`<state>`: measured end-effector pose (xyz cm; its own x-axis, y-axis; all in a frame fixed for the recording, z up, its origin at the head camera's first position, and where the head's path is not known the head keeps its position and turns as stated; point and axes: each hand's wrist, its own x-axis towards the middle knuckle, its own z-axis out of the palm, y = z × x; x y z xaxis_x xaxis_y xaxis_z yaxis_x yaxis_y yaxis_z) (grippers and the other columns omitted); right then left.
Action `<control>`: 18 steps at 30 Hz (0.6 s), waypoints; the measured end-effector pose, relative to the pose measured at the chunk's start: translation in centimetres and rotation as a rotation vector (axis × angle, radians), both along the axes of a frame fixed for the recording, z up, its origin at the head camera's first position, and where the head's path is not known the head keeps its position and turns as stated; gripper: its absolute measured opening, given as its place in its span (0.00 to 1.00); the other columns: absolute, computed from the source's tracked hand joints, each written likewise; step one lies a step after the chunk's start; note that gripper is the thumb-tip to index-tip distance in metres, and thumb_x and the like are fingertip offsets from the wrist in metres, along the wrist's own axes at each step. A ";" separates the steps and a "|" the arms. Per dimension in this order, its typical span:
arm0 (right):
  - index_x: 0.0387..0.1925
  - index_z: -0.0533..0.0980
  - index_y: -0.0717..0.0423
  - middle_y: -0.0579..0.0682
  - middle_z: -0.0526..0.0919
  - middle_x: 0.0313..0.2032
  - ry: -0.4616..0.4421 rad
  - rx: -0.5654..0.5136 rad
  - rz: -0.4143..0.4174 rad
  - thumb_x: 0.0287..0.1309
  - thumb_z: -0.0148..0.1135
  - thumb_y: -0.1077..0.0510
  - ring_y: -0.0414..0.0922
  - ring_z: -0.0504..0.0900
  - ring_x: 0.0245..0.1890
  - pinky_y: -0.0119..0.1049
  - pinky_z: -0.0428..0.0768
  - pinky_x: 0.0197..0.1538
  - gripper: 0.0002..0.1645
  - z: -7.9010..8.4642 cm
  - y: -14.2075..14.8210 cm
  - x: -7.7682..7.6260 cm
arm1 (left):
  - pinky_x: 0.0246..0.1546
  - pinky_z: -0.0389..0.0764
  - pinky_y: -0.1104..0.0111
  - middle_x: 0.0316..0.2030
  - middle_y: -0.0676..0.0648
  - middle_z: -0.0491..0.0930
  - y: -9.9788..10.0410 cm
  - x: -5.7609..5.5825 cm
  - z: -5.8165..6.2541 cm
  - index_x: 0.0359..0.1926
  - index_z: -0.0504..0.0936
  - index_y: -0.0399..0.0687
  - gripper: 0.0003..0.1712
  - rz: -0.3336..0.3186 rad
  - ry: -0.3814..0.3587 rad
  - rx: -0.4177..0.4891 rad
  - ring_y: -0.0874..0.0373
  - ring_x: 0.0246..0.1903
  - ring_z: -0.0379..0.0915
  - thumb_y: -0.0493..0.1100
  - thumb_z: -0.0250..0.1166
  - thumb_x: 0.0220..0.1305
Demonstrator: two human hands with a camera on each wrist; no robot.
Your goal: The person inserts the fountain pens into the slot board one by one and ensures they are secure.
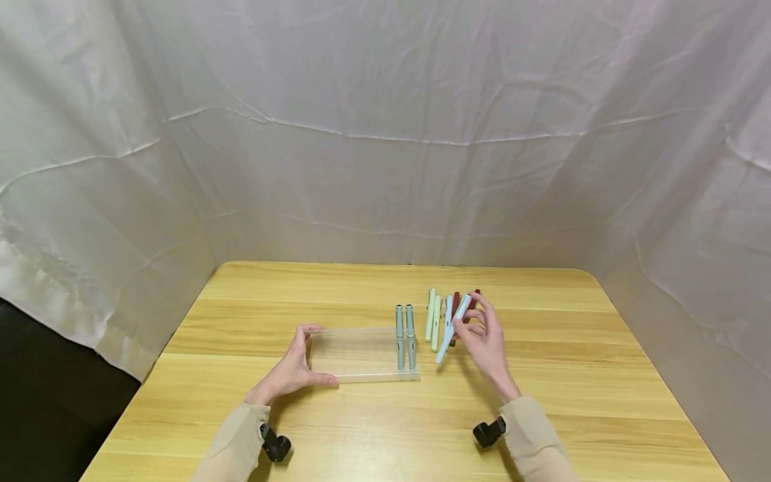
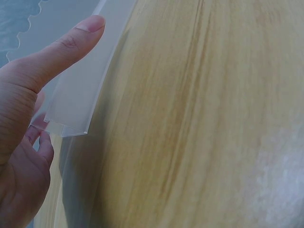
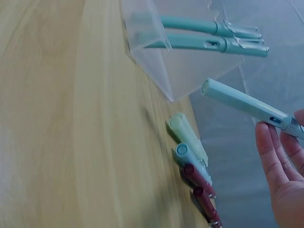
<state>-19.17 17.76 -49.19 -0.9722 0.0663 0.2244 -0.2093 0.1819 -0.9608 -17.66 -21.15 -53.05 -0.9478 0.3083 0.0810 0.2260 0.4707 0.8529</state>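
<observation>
A clear plastic pen rack (image 1: 355,355) with a scalloped edge is near the middle of the table. My left hand (image 1: 292,368) grips its left end, thumb on the front edge and fingers at the back. Two grey-green pens (image 1: 400,351) lie side by side across the rack's right end. Just right of them, my right hand (image 1: 488,345) pinches a light blue pen (image 3: 242,102) between thumb and fingers, tilted and raised off the table. Beneath and beside it lie two pale green pens (image 1: 436,325), another light blue pen (image 1: 448,308) and dark red pens (image 3: 204,204), partly hidden by the hand.
The wooden table (image 1: 602,388) has rounded far corners. Pale cloth (image 1: 409,187) hangs behind it and along both sides. A dark surface (image 1: 48,388) shows at the lower left. Both wrists wear small black cameras (image 1: 489,433).
</observation>
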 end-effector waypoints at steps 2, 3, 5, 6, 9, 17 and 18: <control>0.72 0.62 0.48 0.60 0.79 0.45 0.009 0.006 -0.001 0.65 0.63 0.65 0.39 0.86 0.35 0.41 0.90 0.42 0.37 0.1 -0.3 0.0 | 0.76 0.46 0.37 0.69 0.33 0.59 0.0 0.0 0.0 0.66 0.54 0.38 0.62 -0.001 0.002 -0.004 0.28 0.75 0.45 0.47 0.86 0.37; 0.72 0.62 0.48 0.58 0.79 0.44 0.013 0.008 0.001 0.65 0.64 0.65 0.39 0.86 0.35 0.42 0.90 0.41 0.37 0.1 -0.5 0.0 | 0.76 0.46 0.37 0.69 0.33 0.59 0.0 0.0 0.0 0.66 0.54 0.38 0.62 -0.001 0.002 -0.005 0.28 0.75 0.45 0.48 0.86 0.37; 0.72 0.62 0.47 0.55 0.78 0.44 0.014 0.015 0.002 0.64 0.64 0.65 0.40 0.86 0.34 0.43 0.90 0.41 0.38 0.2 -0.8 0.0 | 0.76 0.47 0.37 0.69 0.33 0.59 0.0 0.0 0.0 0.66 0.54 0.38 0.62 0.001 -0.002 -0.004 0.28 0.75 0.45 0.48 0.86 0.37; 0.72 0.62 0.47 0.55 0.79 0.43 0.015 0.012 0.004 0.64 0.65 0.65 0.41 0.86 0.34 0.43 0.90 0.40 0.38 0.2 -0.9 0.0 | 0.76 0.47 0.37 0.69 0.33 0.59 0.0 -0.1 0.0 0.66 0.54 0.38 0.62 0.001 -0.005 -0.007 0.28 0.75 0.45 0.49 0.86 0.37; 0.72 0.62 0.47 0.60 0.79 0.45 0.019 -0.009 0.033 0.65 0.64 0.65 0.42 0.87 0.34 0.47 0.91 0.39 0.38 0.3 -1.4 0.0 | 0.76 0.47 0.37 0.69 0.33 0.58 -0.1 -0.1 0.0 0.66 0.53 0.38 0.63 0.003 -0.003 -0.009 0.28 0.75 0.45 0.49 0.86 0.37; 0.71 0.63 0.45 0.65 0.79 0.46 0.016 -0.030 0.072 0.64 0.64 0.66 0.40 0.86 0.34 0.48 0.91 0.42 0.38 0.9 -2.6 0.2 | 0.76 0.46 0.37 0.69 0.33 0.59 0.0 0.0 0.1 0.66 0.54 0.39 0.63 0.001 -0.005 -0.011 0.28 0.75 0.45 0.49 0.86 0.37; 0.71 0.63 0.45 0.64 0.79 0.46 0.012 -0.034 0.073 0.64 0.64 0.66 0.40 0.86 0.34 0.48 0.91 0.42 0.38 1.0 -2.8 0.2 | 0.76 0.47 0.37 0.69 0.33 0.59 0.0 0.0 0.1 0.66 0.54 0.39 0.62 0.000 -0.002 -0.009 0.28 0.75 0.45 0.49 0.86 0.37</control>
<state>-18.98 14.97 -48.23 -0.9720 0.0033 0.2350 -0.2325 0.1329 -0.9635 -17.68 -21.15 -52.99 -0.9481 0.3089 0.0760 0.2239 0.4786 0.8490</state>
